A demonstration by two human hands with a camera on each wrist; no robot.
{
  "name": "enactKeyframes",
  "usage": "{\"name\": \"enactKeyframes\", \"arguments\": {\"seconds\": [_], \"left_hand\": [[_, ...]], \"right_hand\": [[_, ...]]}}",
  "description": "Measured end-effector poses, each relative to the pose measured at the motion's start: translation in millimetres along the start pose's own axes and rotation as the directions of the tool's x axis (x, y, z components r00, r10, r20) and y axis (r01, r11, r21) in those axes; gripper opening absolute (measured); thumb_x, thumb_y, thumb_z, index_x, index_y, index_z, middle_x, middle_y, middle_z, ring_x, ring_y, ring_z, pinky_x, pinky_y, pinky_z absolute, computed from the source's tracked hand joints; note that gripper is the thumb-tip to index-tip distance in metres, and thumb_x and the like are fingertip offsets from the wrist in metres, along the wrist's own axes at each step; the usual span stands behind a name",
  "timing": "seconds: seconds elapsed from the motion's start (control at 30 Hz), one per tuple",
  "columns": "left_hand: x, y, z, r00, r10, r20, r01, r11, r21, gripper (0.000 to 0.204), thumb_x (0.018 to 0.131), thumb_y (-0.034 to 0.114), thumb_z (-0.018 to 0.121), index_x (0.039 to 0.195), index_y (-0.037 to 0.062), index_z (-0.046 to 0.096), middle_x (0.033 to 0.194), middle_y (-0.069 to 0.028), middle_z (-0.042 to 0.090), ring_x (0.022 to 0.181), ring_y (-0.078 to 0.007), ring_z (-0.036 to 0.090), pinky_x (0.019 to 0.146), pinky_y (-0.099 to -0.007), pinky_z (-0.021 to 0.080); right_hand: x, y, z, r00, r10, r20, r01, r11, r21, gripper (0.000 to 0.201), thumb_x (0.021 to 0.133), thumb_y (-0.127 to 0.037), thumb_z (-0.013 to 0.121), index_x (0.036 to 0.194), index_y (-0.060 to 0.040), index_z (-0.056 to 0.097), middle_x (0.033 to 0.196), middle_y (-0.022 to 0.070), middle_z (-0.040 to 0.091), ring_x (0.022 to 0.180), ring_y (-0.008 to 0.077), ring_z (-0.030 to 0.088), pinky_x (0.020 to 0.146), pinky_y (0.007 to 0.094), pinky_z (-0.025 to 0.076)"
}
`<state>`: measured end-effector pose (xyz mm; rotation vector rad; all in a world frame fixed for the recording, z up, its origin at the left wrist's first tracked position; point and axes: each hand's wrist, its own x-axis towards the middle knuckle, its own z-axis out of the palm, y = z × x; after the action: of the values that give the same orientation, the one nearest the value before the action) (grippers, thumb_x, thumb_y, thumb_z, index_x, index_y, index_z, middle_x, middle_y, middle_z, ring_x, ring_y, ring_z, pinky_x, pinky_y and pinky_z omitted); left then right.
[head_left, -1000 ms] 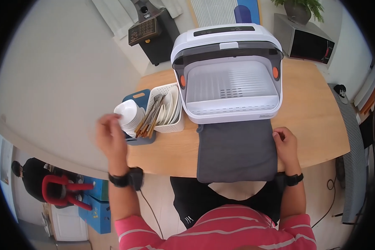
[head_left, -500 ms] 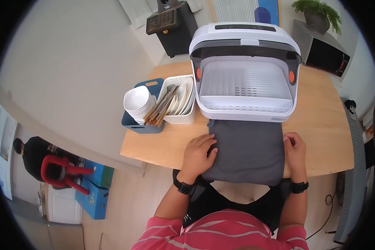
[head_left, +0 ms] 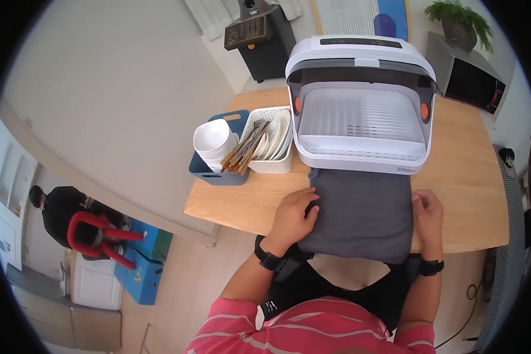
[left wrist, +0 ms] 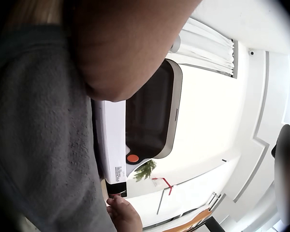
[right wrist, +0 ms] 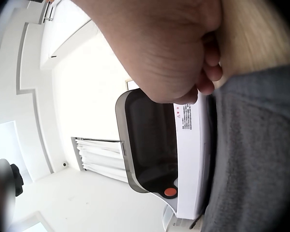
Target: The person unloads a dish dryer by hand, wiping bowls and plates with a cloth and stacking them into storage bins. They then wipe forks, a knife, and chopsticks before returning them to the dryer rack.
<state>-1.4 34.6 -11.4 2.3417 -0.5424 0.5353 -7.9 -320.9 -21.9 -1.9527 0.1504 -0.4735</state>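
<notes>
A dark grey cloth [head_left: 363,218] lies flat on the table, its near end hanging over the front edge. My left hand [head_left: 294,217] rests at its left edge, fingers relaxed and fingertips on the cloth's border. On the other side my right hand [head_left: 428,215] lies on the wood beside the cloth, its fingers loosely curled around nothing. Behind the cloth stands a white dish-drying cabinet [head_left: 366,159] with its dark see-through lid [head_left: 360,75] raised. A ribbed rack [head_left: 360,115] shows inside. In the right wrist view the cabinet [right wrist: 188,159] appears beyond the hand.
At the left, a blue basket [head_left: 237,114] holds stacked white bowls [head_left: 212,135]. A white perforated basket [head_left: 283,167] beside it contains plates, spoons and wooden-handled cutlery [head_left: 245,150]. A microwave [head_left: 475,82] with a potted plant stands behind right. Another person [head_left: 62,215] is far left.
My left hand has come from beside the bowls to the cloth's left edge, where it stays. My right hand remains by the cloth. The head view has turned leftward.
</notes>
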Motion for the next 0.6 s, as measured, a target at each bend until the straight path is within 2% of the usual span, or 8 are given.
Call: {"name": "enactKeyframes", "arguments": {"seconds": [0.17,0.23,0.3,0.33,0.4,0.47,0.53,0.6], "left_hand": [[62.6,3.2,-82.9,0.988,0.128,-0.08,-0.099,0.949,0.3,0.028,0.085,0.006,0.071,0.114,0.0034,0.068,0.108,-0.0182,0.07,0.1,-0.0373,0.068,0.086,-0.0432,0.055],[96.8,-0.7,-112.9,0.997,-0.008,-0.078,0.039,0.915,0.402,0.029,0.086,0.009,0.071,0.114,0.0033,0.068,0.107,-0.0186,0.07,0.098,-0.0377,0.069,0.086,-0.0456,0.055],[123.6,-18.9,-133.6,1.0,-0.018,0.001,0.014,0.787,0.617,0.034,0.087,0.019,0.072,0.117,0.0031,0.068,0.11,-0.019,0.071,0.098,-0.0378,0.069,0.086,-0.0461,0.055],[133.8,-24.5,-138.0,1.0,-0.013,0.014,0.002,0.783,0.622,0.034,0.087,0.019,0.072,0.117,0.0031,0.068,0.11,-0.019,0.071,0.098,-0.0378,0.069,0.086,-0.0461,0.055],[149.7,-35.4,-141.9,0.909,-0.386,0.155,0.122,0.604,0.788,0.042,0.087,0.029,0.072,0.12,0.0024,0.068,0.116,-0.0208,0.071,0.102,-0.038,0.069,0.088,-0.0456,0.056],[160.2,-42.6,-140.6,0.902,-0.391,0.181,0.096,0.593,0.8,0.044,0.084,0.033,0.074,0.116,0.0029,0.07,0.112,-0.0211,0.072,0.101,-0.0377,0.07,0.087,-0.0446,0.056],[170.7,-34.2,-137.6,0.794,-0.555,0.246,0.092,0.51,0.855,0.04,0.08,0.031,0.075,0.107,0.0026,0.073,0.103,-0.0205,0.074,0.098,-0.0372,0.071,0.087,-0.0442,0.057],[174.6,-29.9,-132.9,0.79,-0.561,0.249,0.085,0.501,0.861,0.037,0.078,0.03,0.076,0.103,0.0025,0.075,0.1,-0.0201,0.075,0.096,-0.0367,0.072,0.085,-0.0441,0.058]], "right_hand": [[-1.1,9.3,0.0,1.0,0.014,0.005,-0.014,0.999,0.041,0.012,0.096,-0.007,0.067,0.101,0.0026,0.069,0.079,0.0033,0.067,0.073,0.0092,0.06,0.069,0.0262,0.05],[-2.2,6.4,-1.2,1.0,0.01,0.006,-0.01,0.999,0.046,0.012,0.095,-0.008,0.067,0.101,0.0023,0.069,0.08,0.0042,0.068,0.073,0.0103,0.061,0.069,0.0269,0.05],[-2.4,2.2,-3.3,1.0,0.008,-0.001,-0.008,0.998,0.054,0.012,0.095,-0.009,0.067,0.1,0.0021,0.07,0.08,0.0052,0.068,0.073,0.0113,0.062,0.069,0.0276,0.05],[-2.9,0.2,-4.3,1.0,-0.005,0.002,0.005,0.999,0.038,0.012,0.095,-0.009,0.068,0.1,0.0017,0.07,0.08,0.0056,0.069,0.073,0.0119,0.062,0.069,0.028,0.051],[-4.3,-1.5,-4.5,1.0,-0.009,-0.001,0.009,1.0,0.027,0.012,0.095,-0.01,0.068,0.1,0.0014,0.07,0.079,0.0061,0.069,0.073,0.0125,0.063,0.069,0.0284,0.051],[-4.9,-2.5,-6.6,1.0,0.007,0.009,-0.008,0.998,0.055,0.012,0.094,-0.009,0.069,0.1,0.0011,0.07,0.079,0.0068,0.069,0.072,0.0132,0.063,0.068,0.0288,0.051],[-4.3,0.7,-7.5,1.0,0.003,0.011,-0.004,0.998,0.061,0.012,0.093,-0.009,0.069,0.1,0.0007,0.07,0.079,0.0071,0.069,0.071,0.0135,0.063,0.068,0.0289,0.051],[-3.6,4.6,-7.7,1.0,-0.008,0.019,0.006,0.998,0.064,0.012,0.093,-0.009,0.069,0.1,0.0003,0.071,0.079,0.0074,0.069,0.071,0.0138,0.063,0.068,0.0289,0.051]]}}
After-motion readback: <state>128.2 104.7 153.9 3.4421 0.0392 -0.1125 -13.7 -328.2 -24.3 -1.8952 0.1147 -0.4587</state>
